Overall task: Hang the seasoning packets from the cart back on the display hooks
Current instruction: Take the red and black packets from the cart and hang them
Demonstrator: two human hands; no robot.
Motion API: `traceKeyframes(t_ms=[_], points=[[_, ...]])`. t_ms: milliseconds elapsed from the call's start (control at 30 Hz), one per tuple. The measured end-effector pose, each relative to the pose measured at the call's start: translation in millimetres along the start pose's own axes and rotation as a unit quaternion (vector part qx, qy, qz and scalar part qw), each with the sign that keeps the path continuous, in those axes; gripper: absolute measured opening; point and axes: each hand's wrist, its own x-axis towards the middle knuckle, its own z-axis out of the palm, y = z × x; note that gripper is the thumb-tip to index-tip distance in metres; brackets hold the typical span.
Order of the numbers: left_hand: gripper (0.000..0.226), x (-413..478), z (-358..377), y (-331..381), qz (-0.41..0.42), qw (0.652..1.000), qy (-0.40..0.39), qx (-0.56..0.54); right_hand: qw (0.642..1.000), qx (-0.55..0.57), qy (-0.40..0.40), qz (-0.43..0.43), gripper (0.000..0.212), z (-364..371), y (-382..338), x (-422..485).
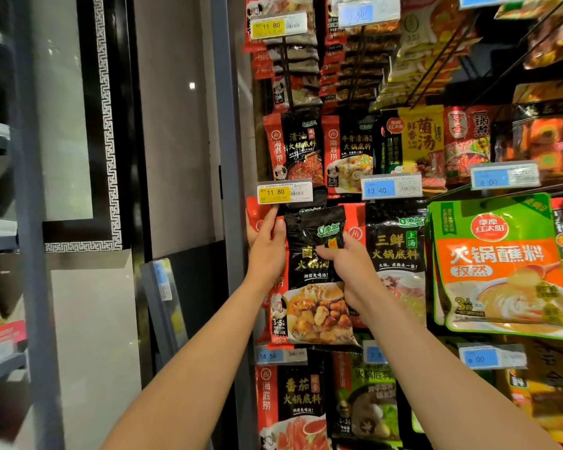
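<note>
Both hands are raised to the display wall and both are on one seasoning packet [316,280], a black pouch with a mushroom soup picture on the lower half. The left hand [266,246] holds the packet at its upper left edge, fingers reaching up toward the yellow price tag [285,191] marked 11.80. The right hand [345,258] pinches the front of the packet near the upper middle, with thumb and fingers curled on the film. The packet is held in front of a column of similar packets, just below that tag; its top edge is crumpled and bent forward.

The hook itself is not visible here; it is hidden behind the tag and the top of the packet. So I cannot tell whether the hang hole is already on the hook or not.

The main risk, in my judgement, is that the hole misses the hook tip. The top of the pouch is folded, so the hole may be covered or turned away, and the person must feel for it without seeing. If the hands let go too early, the packet can slide down and fall to the floor.

A second risk is the price tag: pushing upward with the left hand may knock it off. Also the neighbouring black packet [395,254] on the right is very near, so the packet could go on the wrong hook.
</note>
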Motion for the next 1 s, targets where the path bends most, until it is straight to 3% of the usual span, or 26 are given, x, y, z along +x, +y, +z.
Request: traceKeyframes(t_ms=[333,567,1000], points=[[0.041,7,-1,-4,0.013,0.999,0.003,0.033,0.999,-0.022,0.007,0.024,0.032,9,-5,2],[0.023,-9,6,-12,0.056,0.998,0.026,0.029,1.000,0.015,0.002,0.015,0.037,-3,8,-9],[0.042,5,10,-7,0.053,0.994,0.012,0.091,1.000,0.027,-0.006,-0.005,0.055,-9,-6,0]])
